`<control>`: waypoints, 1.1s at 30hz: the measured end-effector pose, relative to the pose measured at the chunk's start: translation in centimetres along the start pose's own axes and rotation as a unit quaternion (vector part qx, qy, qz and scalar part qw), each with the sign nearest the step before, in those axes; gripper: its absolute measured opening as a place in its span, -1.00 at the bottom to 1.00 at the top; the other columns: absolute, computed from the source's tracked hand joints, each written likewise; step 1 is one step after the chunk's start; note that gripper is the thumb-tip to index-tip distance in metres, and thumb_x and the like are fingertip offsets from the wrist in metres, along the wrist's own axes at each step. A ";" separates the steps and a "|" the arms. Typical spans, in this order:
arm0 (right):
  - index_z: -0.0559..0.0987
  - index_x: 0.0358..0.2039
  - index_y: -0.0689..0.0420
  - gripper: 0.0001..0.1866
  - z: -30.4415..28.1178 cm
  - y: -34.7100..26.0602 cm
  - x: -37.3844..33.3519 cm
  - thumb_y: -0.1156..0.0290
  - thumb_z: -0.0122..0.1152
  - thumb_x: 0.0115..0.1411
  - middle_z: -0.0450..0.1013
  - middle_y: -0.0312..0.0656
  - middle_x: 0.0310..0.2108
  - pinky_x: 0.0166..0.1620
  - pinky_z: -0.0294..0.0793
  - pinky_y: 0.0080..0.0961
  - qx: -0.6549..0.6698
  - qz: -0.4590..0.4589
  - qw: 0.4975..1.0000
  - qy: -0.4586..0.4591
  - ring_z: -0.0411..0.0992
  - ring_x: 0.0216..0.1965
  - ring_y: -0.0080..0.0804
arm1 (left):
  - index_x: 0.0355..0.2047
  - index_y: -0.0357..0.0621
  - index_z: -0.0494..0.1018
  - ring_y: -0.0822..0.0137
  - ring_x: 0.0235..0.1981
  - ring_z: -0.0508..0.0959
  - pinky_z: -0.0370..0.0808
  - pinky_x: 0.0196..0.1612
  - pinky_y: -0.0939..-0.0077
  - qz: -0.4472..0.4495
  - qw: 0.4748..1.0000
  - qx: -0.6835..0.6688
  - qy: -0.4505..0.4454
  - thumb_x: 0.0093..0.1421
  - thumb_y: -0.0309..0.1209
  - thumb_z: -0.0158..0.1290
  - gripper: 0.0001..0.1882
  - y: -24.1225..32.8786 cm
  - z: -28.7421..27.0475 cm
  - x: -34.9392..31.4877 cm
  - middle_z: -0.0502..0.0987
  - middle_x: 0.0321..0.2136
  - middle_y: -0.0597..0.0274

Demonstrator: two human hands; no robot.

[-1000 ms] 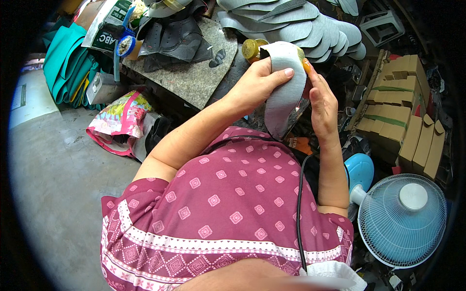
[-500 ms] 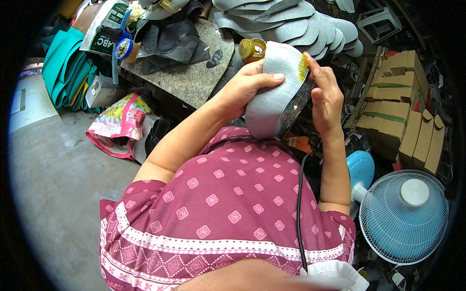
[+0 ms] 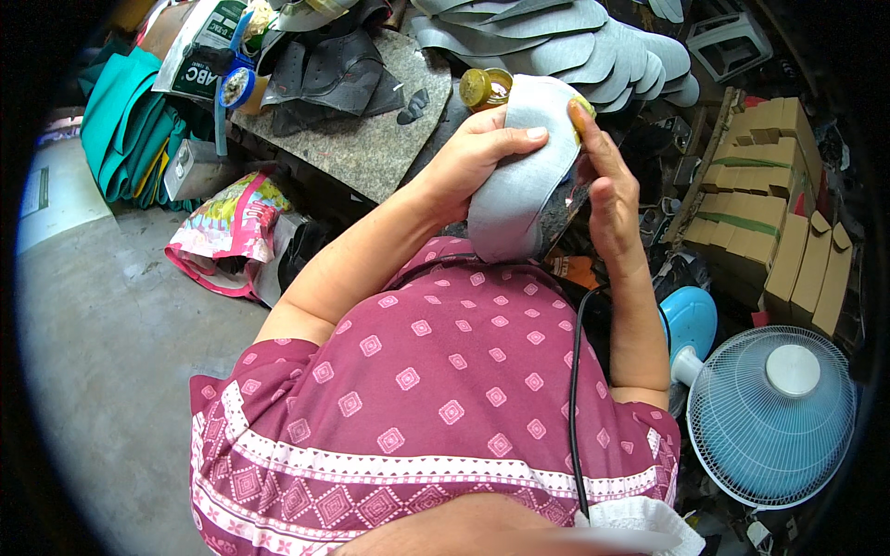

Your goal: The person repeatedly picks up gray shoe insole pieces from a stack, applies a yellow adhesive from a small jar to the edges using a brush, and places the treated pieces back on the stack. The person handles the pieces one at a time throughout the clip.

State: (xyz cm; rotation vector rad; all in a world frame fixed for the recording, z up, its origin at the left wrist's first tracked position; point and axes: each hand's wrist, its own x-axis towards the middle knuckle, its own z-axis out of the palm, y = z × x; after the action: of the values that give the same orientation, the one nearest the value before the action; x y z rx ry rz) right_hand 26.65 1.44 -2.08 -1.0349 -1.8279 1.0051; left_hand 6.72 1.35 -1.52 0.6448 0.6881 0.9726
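And at 12 o'clock the left hand (image 3: 482, 156) is pinching a smooth grey, sole-shaped sheet (image 3: 524, 171), thumb on top, fingers tucking behind; the sheet is curving down around 1 o'clock. At 2, the right hand (image 3: 610, 181) is standing partly spread, index fingertip touching the upper-right edge at a sticky yellow paste (image 3: 584, 104), thumb hanging apart. It's looking like the edge-coating step; the next move is seemingly calling for a steady pinch and a light finger along that rim.

Sweeping across: folded teal sheeting (image 3: 125, 130) is slumping at 10, a speckled grey slab (image 3: 366, 167) is bearing black shoe-upper pieces (image 3: 324, 79) at 11, a round amber container (image 3: 475, 88) is sitting at 12, fanned grey soles (image 3: 565, 51) are overlapping at 1, brown cardboard boxes (image 3: 756, 167) are stacking up at 2, and a round blue-and-white fan (image 3: 774, 422) is standing at 4.
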 end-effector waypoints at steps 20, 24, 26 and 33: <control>0.54 0.13 0.08 -0.14 0.9 -2.9 0.0 -0.39 -0.34 0.25 0.44 -0.12 -0.38 -0.31 0.38 -0.43 -0.168 -0.172 0.967 -0.086 0.41 -0.41 -0.22 | -0.01 -0.23 0.43 0.44 -0.27 0.57 0.52 -0.19 0.52 0.136 0.984 0.039 0.111 0.32 -0.37 0.00 -0.72 0.7 0.2 -0.3 0.57 -0.24 0.22; 0.66 -0.03 0.08 -0.12 -0.2 -3.6 1.1 -0.40 -0.41 0.27 0.41 -0.11 -0.37 -0.35 0.37 -0.46 -0.069 -0.137 0.986 -0.070 0.39 -0.42 -0.30 | -0.02 -0.24 0.43 0.45 -0.30 0.56 0.52 -0.20 0.52 0.108 0.987 0.042 0.109 0.32 -0.39 -0.01 -0.72 0.9 0.1 -1.0 0.56 -0.25 0.23; 0.63 0.02 0.03 -0.16 0.3 -3.3 1.6 -0.40 -0.36 0.26 0.40 -0.17 -0.33 -0.35 0.36 -0.45 -0.140 -0.153 0.978 0.010 0.38 -0.43 -0.32 | -0.02 -0.25 0.43 0.45 -0.32 0.55 0.51 -0.23 0.53 0.108 0.987 0.034 0.111 0.32 -0.40 -0.02 -0.73 0.8 0.3 -1.3 0.56 -0.27 0.24; 0.70 -0.08 -0.05 -0.28 0.6 -3.8 1.6 -0.37 -0.15 0.20 0.37 -0.28 -0.39 -0.39 0.31 -0.51 -0.147 -0.249 0.950 -0.121 0.32 -0.47 -0.44 | -0.02 -0.25 0.43 0.44 -0.31 0.57 0.54 -0.24 0.51 0.127 0.981 0.003 0.145 0.32 -0.41 -0.01 -0.73 1.7 -0.5 -2.3 0.57 -0.25 0.20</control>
State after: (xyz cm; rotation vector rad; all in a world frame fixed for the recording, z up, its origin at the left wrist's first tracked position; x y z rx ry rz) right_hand 24.49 1.34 1.49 -0.5707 -2.3378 0.5808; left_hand 4.57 0.16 0.00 0.6115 0.8791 1.3194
